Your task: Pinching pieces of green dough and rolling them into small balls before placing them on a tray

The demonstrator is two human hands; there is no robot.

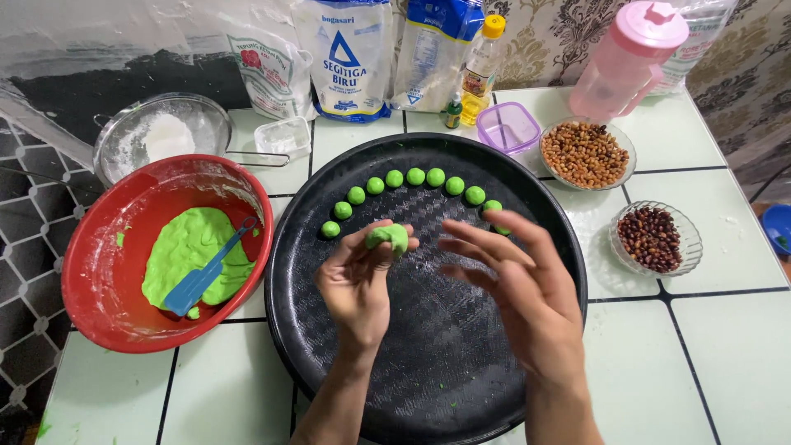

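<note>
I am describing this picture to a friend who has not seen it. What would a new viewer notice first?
First, the bright green dough: a piece in the left hand above the round black tray, with small green balls in an arc along its far side. At the left, a red bowl holds more green dough and a blue spatula. The right hand is open and empty.

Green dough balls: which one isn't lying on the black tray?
The green dough ball pinched in the left hand fingertips, raised above the black tray. The other balls lie in an arc on the tray.
</note>
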